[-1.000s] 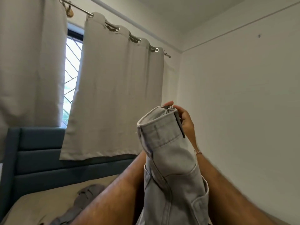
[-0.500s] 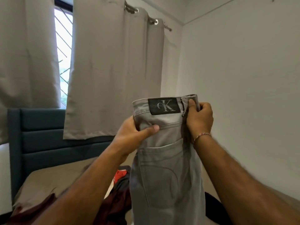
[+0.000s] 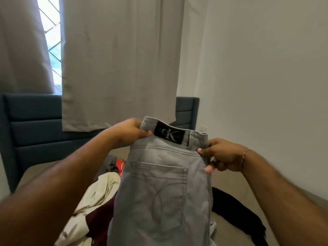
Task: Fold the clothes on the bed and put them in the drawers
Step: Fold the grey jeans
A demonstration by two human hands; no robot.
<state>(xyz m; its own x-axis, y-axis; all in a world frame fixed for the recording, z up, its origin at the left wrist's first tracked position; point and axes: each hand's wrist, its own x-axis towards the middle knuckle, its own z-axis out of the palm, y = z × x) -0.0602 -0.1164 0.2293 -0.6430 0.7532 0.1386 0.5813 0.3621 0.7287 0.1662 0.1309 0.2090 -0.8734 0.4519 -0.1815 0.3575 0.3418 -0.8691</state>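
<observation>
Light grey jeans (image 3: 159, 192) hang in front of me, folded lengthwise, back pocket and black waistband patch facing me. My left hand (image 3: 130, 130) pinches the left end of the waistband. My right hand (image 3: 223, 155) grips the right edge just below the waistband. The legs drop out of view at the bottom. Under the jeans on the bed (image 3: 37, 173) lie a cream garment (image 3: 99, 196), a maroon one (image 3: 99, 222), a red piece (image 3: 119, 166) and a black garment (image 3: 236, 208). No drawers are visible.
A dark teal padded headboard (image 3: 32, 125) stands behind the bed. Beige curtains (image 3: 120, 59) hang over a barred window (image 3: 51, 36). A plain white wall (image 3: 266, 77) runs along the right side of the bed.
The jeans have turned to show the back pocket and come down lower. My hands moved apart along the waistband, and my view tipped down, so more clothes on the bed show.
</observation>
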